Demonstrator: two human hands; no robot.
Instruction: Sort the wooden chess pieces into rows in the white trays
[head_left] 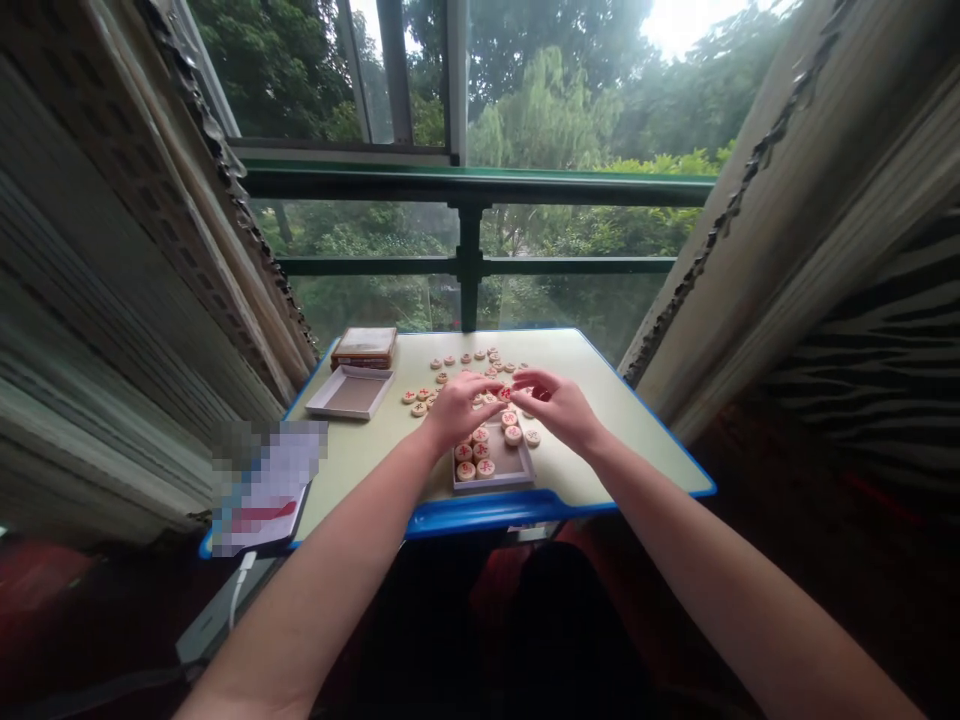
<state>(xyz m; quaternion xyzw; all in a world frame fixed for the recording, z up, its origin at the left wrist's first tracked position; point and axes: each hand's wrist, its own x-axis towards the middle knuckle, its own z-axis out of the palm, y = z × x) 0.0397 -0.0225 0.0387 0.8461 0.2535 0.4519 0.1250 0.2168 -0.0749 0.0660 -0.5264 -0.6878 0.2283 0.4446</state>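
Note:
Above the far part of a shallow box tray (pixel 517 464), my left hand (pixel 461 408) and my right hand (pixel 556 408) face each other with curved fingers. Between their fingertips is a round xiangqi piece with a red character (pixel 505 394); the fingertips of both hands appear to meet its edges. Inside the tray, red-marked xiangqi pieces (pixel 481 451) line the left side, and others (pixel 513 436) sit toward the far right. Loose xiangqi pieces (pixel 466 358) are scattered beyond my hands, some partly hidden by them. One more piece (pixel 532 438) lies just right of the tray.
The pale table (pixel 622 450) has a raised blue rim. At its far left are an empty-looking box lid (pixel 352 390) and a stacked flat box (pixel 365 345). A partly pixelated phone or tablet (pixel 270 490) with a white cable (pixel 240 585) lies at the left edge. Curtains flank the table.

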